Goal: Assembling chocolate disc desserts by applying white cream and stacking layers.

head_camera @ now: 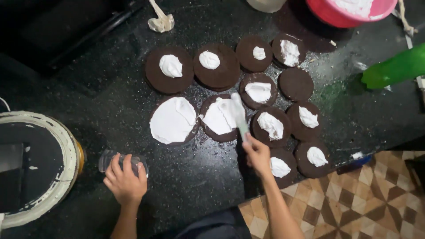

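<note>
White cream (220,117) lay half-spread on a dark cake round (208,128) near the middle of the black speckled counter (110,102), and the right hand (256,152) was closed around the handle of a spatula (239,116) whose blade rested on that cream. The left hand (125,181) was wrapped over a small clear glass (113,158) lying just beside a cream-rimmed tin (66,146). Such thin rounds looked soft and crumbly, best supported from underneath; the cream seemed light and sticky, and the spatula stiff, gripped low on its handle.
</note>
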